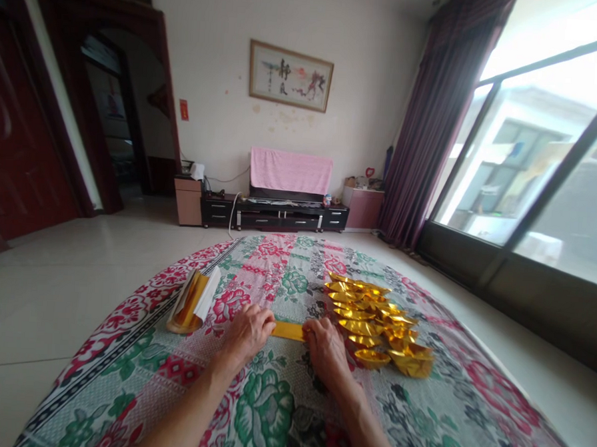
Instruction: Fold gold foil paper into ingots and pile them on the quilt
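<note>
Between my two hands a narrow folded strip of gold paper (289, 331) lies flat over the flowered cloth. My left hand (251, 332) pinches its left end with the fingers closed. The right end is held in the closed fingers of my right hand (323, 345). To the right of my right hand stand several folded gold paper boat shapes (366, 314) in close rows. Off to the left of my left hand is a stack of gold and white paper sheets (194, 301), curled up at the sides.
The flowered cloth (263, 408) covers a round-edged table. Beyond it, a low black cabinet (279, 219) carries something draped with a pink towel (291, 171). Large windows and a purple curtain (428, 123) are on the right, and a doorway is on the left.
</note>
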Motion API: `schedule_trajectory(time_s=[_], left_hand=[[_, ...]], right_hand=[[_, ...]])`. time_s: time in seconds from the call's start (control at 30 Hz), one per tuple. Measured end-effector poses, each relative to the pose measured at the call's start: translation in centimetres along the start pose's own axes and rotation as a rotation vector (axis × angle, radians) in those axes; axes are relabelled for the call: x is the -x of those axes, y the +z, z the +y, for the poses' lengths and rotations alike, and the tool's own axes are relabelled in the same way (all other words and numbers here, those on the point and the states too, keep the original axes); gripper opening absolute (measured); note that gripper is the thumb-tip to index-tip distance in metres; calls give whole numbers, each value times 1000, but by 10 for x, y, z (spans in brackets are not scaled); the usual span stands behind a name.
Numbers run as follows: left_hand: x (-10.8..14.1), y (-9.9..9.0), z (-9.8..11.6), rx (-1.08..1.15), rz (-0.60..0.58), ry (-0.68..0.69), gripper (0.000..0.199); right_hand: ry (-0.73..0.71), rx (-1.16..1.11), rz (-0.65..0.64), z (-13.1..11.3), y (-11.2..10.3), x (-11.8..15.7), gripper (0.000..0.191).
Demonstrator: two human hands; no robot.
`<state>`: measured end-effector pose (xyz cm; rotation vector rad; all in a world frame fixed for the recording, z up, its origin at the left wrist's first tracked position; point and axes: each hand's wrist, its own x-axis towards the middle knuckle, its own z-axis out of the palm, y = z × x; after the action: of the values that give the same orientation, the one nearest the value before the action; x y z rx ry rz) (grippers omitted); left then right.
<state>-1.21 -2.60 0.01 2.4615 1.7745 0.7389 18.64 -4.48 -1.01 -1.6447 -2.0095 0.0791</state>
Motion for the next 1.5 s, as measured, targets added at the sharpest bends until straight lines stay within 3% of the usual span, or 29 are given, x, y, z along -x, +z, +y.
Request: schedule_trajectory(time_s=[0.3,0.57,0.83,0.97,1.27,1.5], left_hand=[[1,1,0,-25,-1,2,17],[1,2,5,-65,27,-21,19],[2,10,27,-152,95,-171,47],[4,11,30,-172,106,-195,49],[1,10,14,-141,46,-174,26],[-5,4,-7,2,-93,-128,18]], right_hand=[[55,115,109,-13,3,2,18],[47,90,126,-11,6,3,14],[65,81,147,-12,9,3,15],[82,72,127,-13,8,4,15],[102,37,129,-14,8,4,15],[89,17,163,-12,11,4,14]])
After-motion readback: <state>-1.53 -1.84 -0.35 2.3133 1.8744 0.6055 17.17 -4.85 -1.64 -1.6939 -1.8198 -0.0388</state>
